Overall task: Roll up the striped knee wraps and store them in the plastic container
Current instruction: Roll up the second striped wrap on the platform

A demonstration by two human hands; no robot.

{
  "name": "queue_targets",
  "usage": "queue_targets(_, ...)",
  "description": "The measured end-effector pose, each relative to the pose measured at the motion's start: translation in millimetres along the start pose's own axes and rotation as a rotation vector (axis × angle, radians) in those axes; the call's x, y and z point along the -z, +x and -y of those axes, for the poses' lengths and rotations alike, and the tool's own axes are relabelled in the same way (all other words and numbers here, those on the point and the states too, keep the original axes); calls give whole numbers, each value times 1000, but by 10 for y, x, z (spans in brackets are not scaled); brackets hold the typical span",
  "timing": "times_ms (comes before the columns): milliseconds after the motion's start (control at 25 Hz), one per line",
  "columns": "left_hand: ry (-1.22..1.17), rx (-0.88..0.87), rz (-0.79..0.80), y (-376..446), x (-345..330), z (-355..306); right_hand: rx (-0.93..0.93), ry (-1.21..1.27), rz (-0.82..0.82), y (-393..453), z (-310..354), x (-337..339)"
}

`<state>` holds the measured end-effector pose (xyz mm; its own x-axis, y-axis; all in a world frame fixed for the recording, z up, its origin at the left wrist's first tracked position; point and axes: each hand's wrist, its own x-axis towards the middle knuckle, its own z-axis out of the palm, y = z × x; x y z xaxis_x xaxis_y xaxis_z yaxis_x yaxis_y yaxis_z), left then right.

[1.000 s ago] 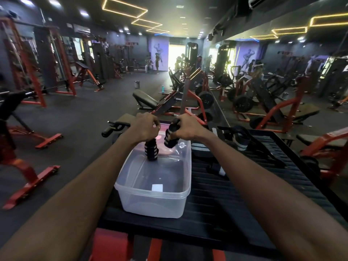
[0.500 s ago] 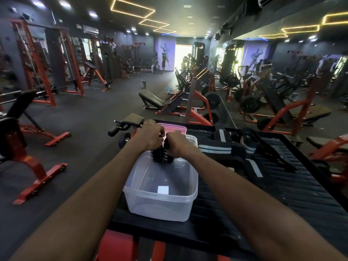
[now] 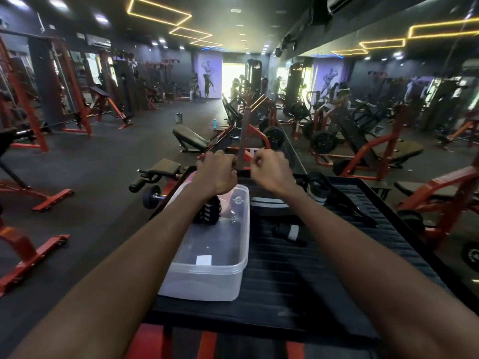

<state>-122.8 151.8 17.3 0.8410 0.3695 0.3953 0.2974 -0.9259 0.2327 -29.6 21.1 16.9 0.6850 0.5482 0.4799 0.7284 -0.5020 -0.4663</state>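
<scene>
Two rolled black-and-white striped knee wraps (image 3: 207,211) stand side by side at the far end of the clear plastic container (image 3: 241,265). My left hand (image 3: 217,172) hovers just above them with fingers curled and nothing in it. My right hand (image 3: 272,172) hangs level with it, a little to the right, also curled and empty. More striped wraps lie on the black ribbed platform (image 3: 324,275): a flat one (image 3: 269,203) beside the container, a loosely coiled one (image 3: 317,189) further right, and a small piece (image 3: 290,232) nearer me.
A pink lid (image 3: 190,178) leans behind the container's far end. A small dumbbell (image 3: 153,195) and a padded handle (image 3: 166,165) sit to the platform's left. Red and black gym machines fill the floor beyond; a mirror wall runs along the right.
Both hands lowered the two rolled wraps into the container's far end, let go, and have lifted away empty.
</scene>
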Motion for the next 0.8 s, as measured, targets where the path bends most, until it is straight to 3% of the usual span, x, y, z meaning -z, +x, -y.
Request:
queue_targets(200, -80, -110, 130, 116, -225, -685, -361, 8, -50, -235, -908, 357)
queue_targets(400, -24, -157, 424, 225, -642, -1082, -585, 6, 82, -539, -1621, 528)
queue_targets(560, 57, -129, 536, 193, -958, -1232, -539, -33, 217, -688, -1854, 535)
queue_targets(680, 155, -125, 556, 135, -1101, -1289, -400, -56, 159, -723, -1872, 438)
queue_targets(800, 156, -143, 509, 162, -1204, -1316, -314, 110, 161, -678, -1791, 404)
